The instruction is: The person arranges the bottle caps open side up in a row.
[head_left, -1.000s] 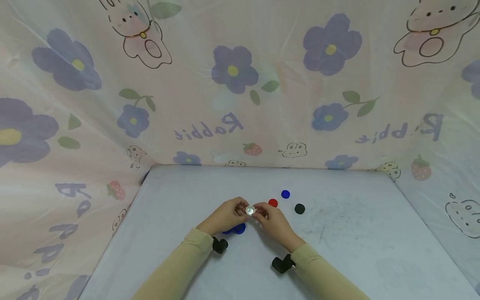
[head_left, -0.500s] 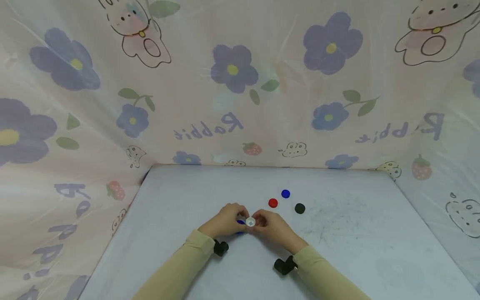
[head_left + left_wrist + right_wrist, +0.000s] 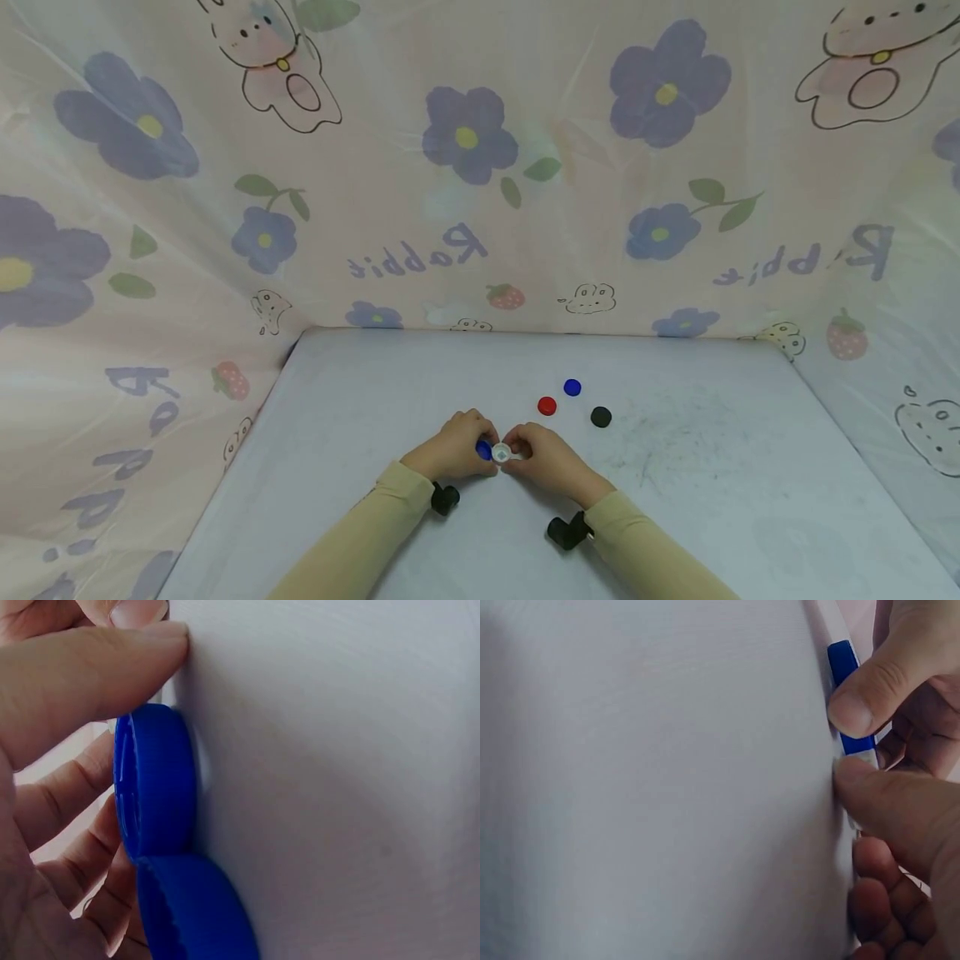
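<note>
On a pale tabletop (image 3: 675, 517), we see the left hand (image 3: 453, 447) curled round a ribbed blue cap (image 3: 166, 780) just beside the white cap (image 3: 501, 452), which the right hand (image 3: 553, 460) pinches, apparently to steady the pair; a black disc (image 3: 601, 417), red disc (image 3: 547, 406) and blue disc (image 3: 572, 387) lie beyond the white cap, rightward.

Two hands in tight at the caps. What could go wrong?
Crowding: the left hand and right hand nearly meet around the white cap, so one might bump the other.
Knock-on: a blue cap between the left thumb and fingers appears to touch a second blue cap; a shift could push both.
</note>
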The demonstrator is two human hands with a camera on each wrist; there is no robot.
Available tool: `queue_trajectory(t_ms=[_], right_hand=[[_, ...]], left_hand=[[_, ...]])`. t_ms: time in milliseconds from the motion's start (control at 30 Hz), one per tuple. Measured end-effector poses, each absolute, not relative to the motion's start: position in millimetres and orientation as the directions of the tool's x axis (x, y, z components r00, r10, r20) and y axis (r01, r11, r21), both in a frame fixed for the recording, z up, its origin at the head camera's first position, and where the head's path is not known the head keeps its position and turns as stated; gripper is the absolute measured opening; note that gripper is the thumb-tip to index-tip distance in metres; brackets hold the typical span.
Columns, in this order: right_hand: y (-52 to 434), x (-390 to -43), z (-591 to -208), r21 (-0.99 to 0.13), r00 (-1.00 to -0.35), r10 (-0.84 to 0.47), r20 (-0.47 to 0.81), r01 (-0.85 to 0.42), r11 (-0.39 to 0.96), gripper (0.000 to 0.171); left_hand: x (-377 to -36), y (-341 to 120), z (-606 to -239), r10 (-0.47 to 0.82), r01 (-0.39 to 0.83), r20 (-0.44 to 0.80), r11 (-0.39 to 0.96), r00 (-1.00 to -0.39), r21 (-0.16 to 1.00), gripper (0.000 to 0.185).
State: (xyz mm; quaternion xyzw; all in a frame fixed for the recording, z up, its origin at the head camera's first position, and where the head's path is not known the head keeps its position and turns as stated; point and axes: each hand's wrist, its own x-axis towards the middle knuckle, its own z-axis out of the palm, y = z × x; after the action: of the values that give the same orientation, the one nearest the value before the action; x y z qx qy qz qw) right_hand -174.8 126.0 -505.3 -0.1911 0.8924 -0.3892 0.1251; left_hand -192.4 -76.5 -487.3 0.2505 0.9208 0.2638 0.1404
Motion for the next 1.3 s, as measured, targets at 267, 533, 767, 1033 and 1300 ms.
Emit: queue_trajectory(t_ms=[267,533,767,1033,1300], right_hand=[[130.0,-174.9,-506.0,-0.733,-0.9,-0.43,-0.073,-0.244,0.636,0.024],[149.6,-174.1,-505.6,-0.74,-0.941,-0.334,-0.059,-0.183,0.647,0.028],[170.7,-184.7,-502.9,-0.774,-0.992,-0.13,-0.006,-0.078,0.628,0.04],[179.7,-192.9,-503.6,-0.785,-0.998,-0.043,-0.035,0.001,0.62,0.039],[177.0,-197.5,-506.6,-0.777,-0.999,-0.032,-0.013,-0.01,0.629,0.038]], left_hand=[[-194.7,-74.2,-490.0,0.543,0.39,-0.137,0.734,-0.828,0.555,0.032],[-202.2,-66.6,-477.0,0.521,0.285,-0.202,0.705,-0.829,0.649,0.049],[-217.8,-45.2,-470.8,0.473,0.233,-0.193,0.7,-0.86,0.675,0.055],[-233.9,-19.7,-471.4,0.447,0.213,-0.203,0.717,-0.871,0.664,0.057],[-244.7,-9.9,-476.3,0.473,0.175,-0.245,0.681,-0.846,0.711,0.057]])
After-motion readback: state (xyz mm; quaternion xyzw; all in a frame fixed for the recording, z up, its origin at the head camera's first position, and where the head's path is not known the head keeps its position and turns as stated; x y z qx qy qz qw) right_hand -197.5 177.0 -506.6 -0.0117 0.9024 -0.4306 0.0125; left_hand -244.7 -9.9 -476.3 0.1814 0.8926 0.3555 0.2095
